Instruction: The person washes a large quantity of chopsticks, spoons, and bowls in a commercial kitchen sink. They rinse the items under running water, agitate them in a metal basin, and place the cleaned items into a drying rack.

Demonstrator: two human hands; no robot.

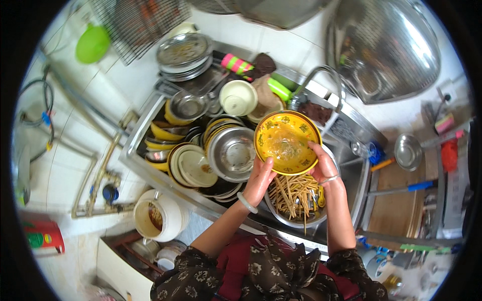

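Note:
A yellow patterned bowl (287, 142) with a little clear liquid in it is held level between both hands over the sink. My left hand (260, 180) grips its lower left rim, the thumb on the edge. At its lower right, my right hand (324, 163) holds the rim, thumb over the side. Under the bowl, a metal basin (276, 216) holds a heap of wooden chopsticks (293, 192) and a yellow spoon (321, 197). Left of the hands lie a steel bowl (233, 152), stacked cream plates (196, 167) and yellow bowls (162, 131).
A curved faucet (320, 69) rises behind the bowl. Stacked metal plates (184, 52) stand at the sink's back left corner. A white bucket (158, 216) with food waste is left of the sink. Wire racks (139, 22) and a large metal pan (388, 49) are beyond the sink.

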